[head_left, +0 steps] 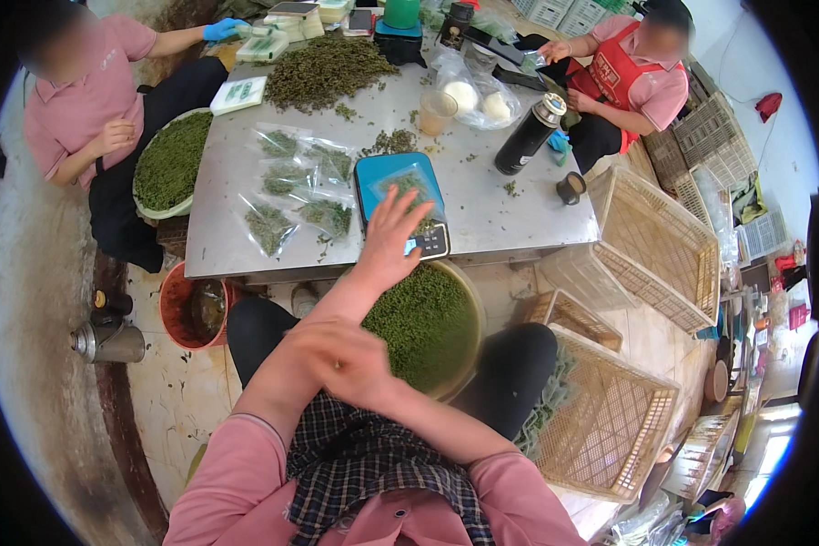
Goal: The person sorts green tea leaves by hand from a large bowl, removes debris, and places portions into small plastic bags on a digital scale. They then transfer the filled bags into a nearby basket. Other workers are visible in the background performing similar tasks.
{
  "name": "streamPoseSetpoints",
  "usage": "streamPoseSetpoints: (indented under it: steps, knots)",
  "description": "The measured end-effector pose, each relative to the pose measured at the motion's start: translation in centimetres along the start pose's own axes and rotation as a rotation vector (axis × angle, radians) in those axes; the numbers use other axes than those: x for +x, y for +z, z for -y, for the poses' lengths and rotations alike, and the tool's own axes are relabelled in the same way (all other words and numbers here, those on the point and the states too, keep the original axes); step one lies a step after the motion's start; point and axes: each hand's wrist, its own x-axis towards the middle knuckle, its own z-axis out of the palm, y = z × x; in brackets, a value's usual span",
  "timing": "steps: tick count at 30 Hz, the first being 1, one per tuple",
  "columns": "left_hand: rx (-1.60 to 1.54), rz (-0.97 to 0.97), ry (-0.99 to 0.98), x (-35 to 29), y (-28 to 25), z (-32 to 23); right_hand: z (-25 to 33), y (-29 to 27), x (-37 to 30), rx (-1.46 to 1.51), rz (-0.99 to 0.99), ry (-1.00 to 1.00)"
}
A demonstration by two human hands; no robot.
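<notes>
My left hand (393,238): wide, over bag (411,178) on scale (371,170) | left of it: filled bags (285,179) | below: greens (420,323) unbagged | right hand (344,360): blurry, can't tell

On the table (519,218), close to its near edge, a scale (370,173) with a bag (408,180) on top; filled bags (287,180) to its left, a plant heap (323,73) farther off, flask (523,138) and cup (571,188) to its right. Below the near edge, a basin (472,314) with leaves (414,318) inside, and left of that a bucket (175,318). Right of the table, crates (655,238); left, a tub (166,214).
</notes>
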Motion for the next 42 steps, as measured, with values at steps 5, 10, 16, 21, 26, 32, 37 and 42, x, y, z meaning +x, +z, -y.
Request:
streamPoseSetpoints:
  steps: [5, 10, 16, 21, 26, 32, 37, 42]
  knots:
    - [-0.188, -0.210, -0.238, -4.8, -3.3, 0.2, -8.7, -7.2, -11.6, -0.489, 0.011, 0.889]
    - [-0.387, -0.242, -0.501, -11.3, -1.5, 1.9, -14.7, -5.2, -19.7, -0.859, 0.626, 1.190]
    - [-0.549, -0.101, -0.671, -15.4, 0.3, 1.7, -15.8, -3.7, -21.1, -0.898, 0.587, 1.192]
    - [-0.640, -0.040, -0.667, -15.9, 0.8, 1.5, -13.8, -4.3, -19.3, -0.787, 0.508, 1.161]
    - [-0.658, -0.040, -0.679, -16.4, 0.7, 2.1, -10.7, -7.1, -12.0, -0.548, -0.022, 0.775]
    - [-0.710, -0.038, -0.668, -15.0, 0.4, 0.9, -11.7, -10.8, 0.9, -1.046, -0.357, 0.017]
    - [-0.453, -0.113, -0.600, -12.2, -1.8, 0.1, -11.6, -12.8, 6.8, -1.128, -0.145, -0.125]
    - [0.021, -0.328, -0.167, -6.4, -5.0, -3.1, -2.5, -12.4, 7.6, -1.107, 0.253, -0.111]
